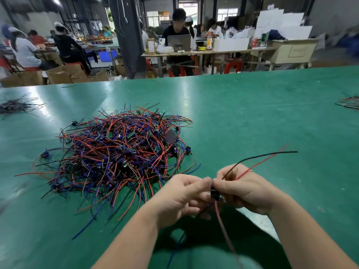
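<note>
— Two hands, one little thing. Where is it?

— It sits right between your hands, low in the middle, over the near part of the green surface point(252, 113). Your left hand point(186, 195) and your right hand point(246, 189) meet at it. It is a small dark part point(214, 193), black with a bit of blue.

— How do you see my hands holding it?

— Your left hand has its fingers curled in. Its thumb and first finger pinch the part from the left side. Your right hand pinches it from the right side. Your two thumb tips are just beside each other, on top of the part. It is blurry there, so I cannot tell more about your fingers.

— And the wires?

— You have a black wire point(262, 156) and a red wire point(260, 165) coming up out of your right hand. They point away to the right, in the air above the surface. A pinkish wire point(225, 233) hangs down from the part toward you. A blue wire point(174, 251) hangs down lower, below your left hand.

— What else is near me?

— You have a big pile of wires point(120, 152), red, blue and black, lying on the surface to the left of your left hand. Some loose ends reach close to that hand. A small bunch point(15, 105) lies far off to your left. One other bunch point(349, 102) lies at the far right edge. Past the surface, people point(176, 30) sit at other tables.
</note>
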Available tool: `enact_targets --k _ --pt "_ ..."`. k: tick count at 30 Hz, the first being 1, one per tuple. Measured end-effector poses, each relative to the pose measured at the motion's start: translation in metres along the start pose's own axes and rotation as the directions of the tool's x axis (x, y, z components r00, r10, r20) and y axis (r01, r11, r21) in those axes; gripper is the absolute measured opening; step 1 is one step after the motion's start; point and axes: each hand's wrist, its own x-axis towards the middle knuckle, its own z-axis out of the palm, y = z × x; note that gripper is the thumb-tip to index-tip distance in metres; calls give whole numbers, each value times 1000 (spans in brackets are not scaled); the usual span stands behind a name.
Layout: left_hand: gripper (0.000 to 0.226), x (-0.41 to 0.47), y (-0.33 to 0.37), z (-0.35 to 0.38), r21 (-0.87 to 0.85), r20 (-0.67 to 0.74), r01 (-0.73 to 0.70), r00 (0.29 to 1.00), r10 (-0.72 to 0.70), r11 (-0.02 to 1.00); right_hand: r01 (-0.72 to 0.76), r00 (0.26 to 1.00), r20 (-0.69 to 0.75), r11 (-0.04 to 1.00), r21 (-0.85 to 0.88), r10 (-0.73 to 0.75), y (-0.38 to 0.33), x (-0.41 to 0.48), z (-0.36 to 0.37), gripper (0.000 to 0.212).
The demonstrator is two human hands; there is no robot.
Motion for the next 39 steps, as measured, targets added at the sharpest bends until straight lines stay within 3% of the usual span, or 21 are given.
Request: enact_targets --k 2,4,8,9,12,15,18,22,27,32,35,39 --pt "42 4 -6 9 -33 -52 -53 997 52 998 12 982 -186 989 -150 -40 1 5 2 45" --pt "38 7 -7 9 -78 -113 -98 990 89 992 29 947 -309 980 -196 -90 2 9 0 48" --pt "32 14 -15 16 -164 -251 -105 966 62 981 4 913 -352 870 -493 -204 7 15 1 37" --pt "32 15 -16 18 -182 -269 -103 962 51 978 0 911 -361 873 -488 -202 8 16 1 29" --pt "28 14 -13 19 -210 -276 -99 960 39 973 61 946 -314 994 -89 -86 8 15 2 13" --pt "18 11 -7 17 -226 -261 -99 965 38 969 65 977 -212 965 254 -10 4 13 -2 13" --pt "15 9 -5 17 -214 -266 -93 963 33 972 73 978 -209 964 255 -19 2 12 -2 9" --pt "14 9 -5 19 -163 -267 -80 963 34 983 69 952 -307 977 202 -3 0 14 -3 12" --pt "24 6 -5 18 -88 -190 -40 982 23 995 136 856 -502 882 451 125 -7 16 -26 6" --pt "7 -1 -1 26 -30 -30 44 999 -45 999 298 768 -621 771 563 156 -11 11 -46 4" --pt "4 -3 -1 24 -39 19 61 998 -60 997 325 762 -631 757 567 145 -10 12 -45 5" --pt "18 -4 -1 21 -68 78 95 993 -90 993 352 770 -626 734 580 125 -9 13 -41 10"
